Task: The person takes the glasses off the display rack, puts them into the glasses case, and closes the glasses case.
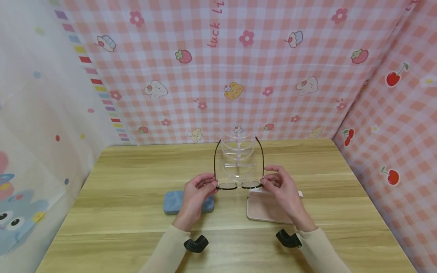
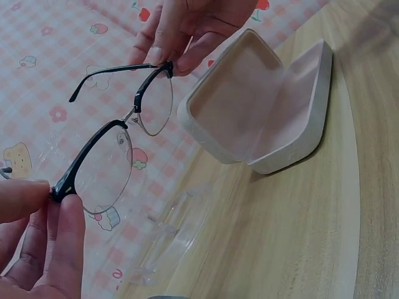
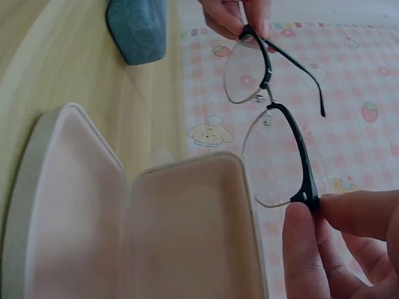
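Observation:
A pair of eyeglasses [image 1: 233,186] with dark upper rims and clear lenses is held up above the table, its temples unfolded and pointing away. My left hand [image 1: 198,193] pinches the left hinge corner between thumb and fingers. At the opposite corner, my right hand [image 1: 282,188] pinches the frame the same way. Under the right hand lies an opened white glasses case [image 2: 293,118] with a pale pink lining, apart from the glasses. A blue glasses case [image 1: 173,202], closed, sits on the table below the left hand, which partly covers it.
Behind the glasses stands a clear plastic display stand [image 1: 238,165] with several curved tiers. The wooden table [image 1: 136,170] meets a pink checked cloth [image 1: 205,76] at the back. Patterned cloths also hang on the left and right sides.

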`<state>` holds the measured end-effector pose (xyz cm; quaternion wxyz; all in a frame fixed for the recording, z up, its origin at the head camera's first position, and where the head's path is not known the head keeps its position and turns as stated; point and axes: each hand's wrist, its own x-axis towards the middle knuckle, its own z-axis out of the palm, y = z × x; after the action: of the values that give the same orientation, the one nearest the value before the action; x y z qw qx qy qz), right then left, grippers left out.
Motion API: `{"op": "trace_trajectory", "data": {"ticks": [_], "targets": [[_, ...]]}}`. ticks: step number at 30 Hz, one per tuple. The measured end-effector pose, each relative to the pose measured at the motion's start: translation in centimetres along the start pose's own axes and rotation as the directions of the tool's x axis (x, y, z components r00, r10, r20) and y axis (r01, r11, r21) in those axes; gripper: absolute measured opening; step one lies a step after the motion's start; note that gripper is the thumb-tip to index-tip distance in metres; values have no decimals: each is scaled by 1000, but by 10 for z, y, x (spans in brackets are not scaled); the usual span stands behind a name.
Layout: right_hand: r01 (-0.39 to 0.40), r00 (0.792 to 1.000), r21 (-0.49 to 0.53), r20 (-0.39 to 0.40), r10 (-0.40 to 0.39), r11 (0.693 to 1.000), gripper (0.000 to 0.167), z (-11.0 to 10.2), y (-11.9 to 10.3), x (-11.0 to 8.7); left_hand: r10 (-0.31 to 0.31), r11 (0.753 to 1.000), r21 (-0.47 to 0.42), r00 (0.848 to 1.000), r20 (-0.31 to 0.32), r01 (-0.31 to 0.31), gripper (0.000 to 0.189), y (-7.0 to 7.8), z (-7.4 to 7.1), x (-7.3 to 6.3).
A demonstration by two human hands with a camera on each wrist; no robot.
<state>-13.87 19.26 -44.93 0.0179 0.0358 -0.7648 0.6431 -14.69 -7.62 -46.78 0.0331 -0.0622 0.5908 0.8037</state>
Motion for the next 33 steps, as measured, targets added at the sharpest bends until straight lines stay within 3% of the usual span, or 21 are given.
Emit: {"op": "trace_trajectory", "data": {"ticks": [7, 13, 23, 28, 33], "targets": [[90, 994, -69, -57, -94, 994, 34, 6, 3, -6, 41, 998, 40, 999, -8, -41, 30, 0, -2, -4], [119, 987, -88, -94, -127, 989, 27, 11, 1, -9, 69, 996, 51, 998, -12, -69, 30, 2, -4, -8], [201, 973, -213, -72, -221, 956, 22, 15, -2, -12, 146, 988, 61, 989, -5, -145, 26, 5, -9, -14], [283, 954, -228, -37, -298, 932, 23, 17, -1, -13, 165, 984, 68, 986, -10, -164, 25, 5, -11, -15], [305, 948, -219, -21, -317, 927, 23, 20, -2, -14, 172, 983, 76, 985, -13, -170, 25, 7, -12, -17]]}}
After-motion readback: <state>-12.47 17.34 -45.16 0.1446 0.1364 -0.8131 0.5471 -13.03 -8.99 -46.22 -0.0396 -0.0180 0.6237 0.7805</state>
